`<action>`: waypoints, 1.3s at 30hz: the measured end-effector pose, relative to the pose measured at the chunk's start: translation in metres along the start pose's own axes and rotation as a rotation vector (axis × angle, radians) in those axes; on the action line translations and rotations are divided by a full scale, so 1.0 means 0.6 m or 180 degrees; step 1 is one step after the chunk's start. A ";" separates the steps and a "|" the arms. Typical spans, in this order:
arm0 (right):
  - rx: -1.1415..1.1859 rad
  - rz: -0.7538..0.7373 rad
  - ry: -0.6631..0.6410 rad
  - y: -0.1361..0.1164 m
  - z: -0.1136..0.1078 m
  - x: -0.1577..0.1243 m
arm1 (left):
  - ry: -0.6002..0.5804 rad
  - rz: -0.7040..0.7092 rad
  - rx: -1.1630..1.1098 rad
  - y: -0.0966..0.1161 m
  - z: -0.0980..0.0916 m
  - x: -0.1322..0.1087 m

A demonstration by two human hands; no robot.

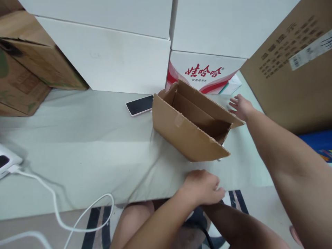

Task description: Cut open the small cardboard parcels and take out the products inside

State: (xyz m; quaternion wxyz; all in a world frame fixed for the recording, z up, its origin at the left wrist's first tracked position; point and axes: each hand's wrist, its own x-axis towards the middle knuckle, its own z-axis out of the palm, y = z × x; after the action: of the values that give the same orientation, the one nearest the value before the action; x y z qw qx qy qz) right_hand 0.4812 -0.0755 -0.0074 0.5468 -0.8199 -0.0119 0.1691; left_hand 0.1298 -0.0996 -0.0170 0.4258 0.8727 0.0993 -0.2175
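An open brown cardboard box (178, 133) stands slantwise on the pale green cloth, its top flaps raised and its inside partly visible. My right hand (241, 106) is just beyond the box's far right flap, fingers apart, with nothing seen in it. Closer to me, my left hand (203, 186) is curled into a loose fist at the front edge of the cloth, below the box and apart from it. No object shows in that fist. A phone (140, 104) with a dark screen lies at the box's left, partly covered by it.
White cartons (109, 55) form a wall at the back, one with red printing (204, 72). A small white box (231, 84) sits before it. Large brown cartons flank both sides (290, 69). A white cable (55, 204) runs from a white device (9, 160) at left.
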 end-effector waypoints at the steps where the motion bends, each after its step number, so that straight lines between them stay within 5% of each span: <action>1: -0.0033 -0.0060 -0.0070 -0.004 -0.004 -0.015 | 0.0047 0.0028 0.0012 0.000 0.000 -0.002; 7: -0.0115 -0.0603 -0.0687 -0.043 -0.036 -0.193 | 0.0380 0.0150 0.0089 0.001 0.011 -0.018; 11: -0.0917 -0.1240 -0.0794 -0.064 -0.046 -0.331 | 0.0548 0.0140 0.0179 -0.004 0.019 -0.032; 15: -0.1633 -0.1147 -0.1094 -0.073 -0.045 -0.407 | 0.0638 0.0159 0.0245 -0.016 0.025 -0.043; 25: -0.0793 0.0307 -0.0845 -0.034 -0.112 -0.443 | 0.0841 0.0102 0.0283 -0.037 0.025 -0.072; 34: -0.1389 0.0258 -0.1087 -0.074 -0.038 -0.444 | 0.0710 0.0233 0.0417 -0.017 0.034 -0.057; 39: -0.1260 0.0577 -0.1238 -0.051 -0.051 -0.443 | 0.0669 0.0219 0.0409 -0.017 0.029 -0.059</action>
State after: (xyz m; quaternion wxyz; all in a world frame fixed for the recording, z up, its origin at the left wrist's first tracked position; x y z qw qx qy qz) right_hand 0.2444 -0.1450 0.1010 0.3463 -0.8606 -0.0759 0.3657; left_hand 0.0897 -0.1068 -0.0169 0.3635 0.9190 0.0993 -0.1159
